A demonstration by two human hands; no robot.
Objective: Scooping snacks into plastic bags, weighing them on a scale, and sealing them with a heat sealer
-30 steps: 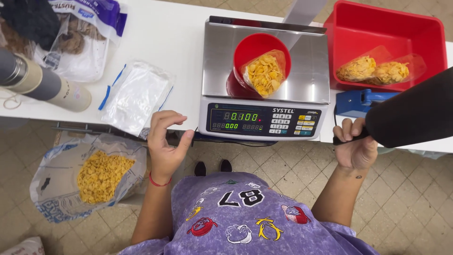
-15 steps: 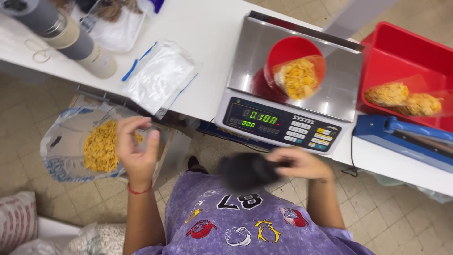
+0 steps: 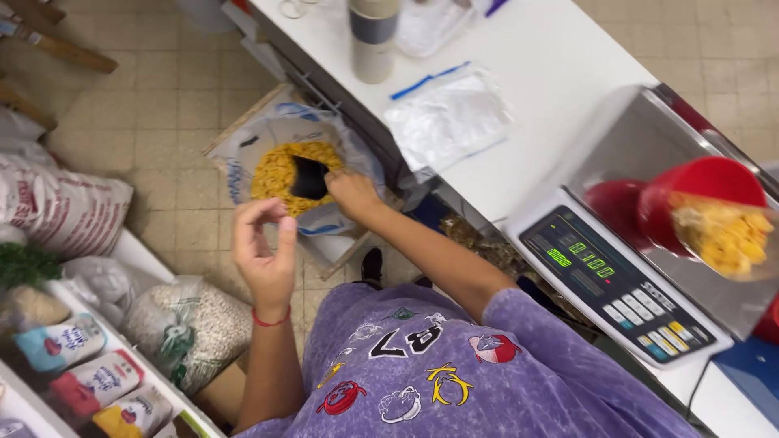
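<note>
Gripping black scoop (image 3: 309, 177), right hand (image 3: 350, 193), yellow-filled sack (image 3: 280, 158)

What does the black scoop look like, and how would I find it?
Look below the edge of the white counter to the big open sack on the floor, full of yellow pasta. The black scoop is dug into that pasta, held by the right hand. It is the only dark thing in the yellow heap.
</note>
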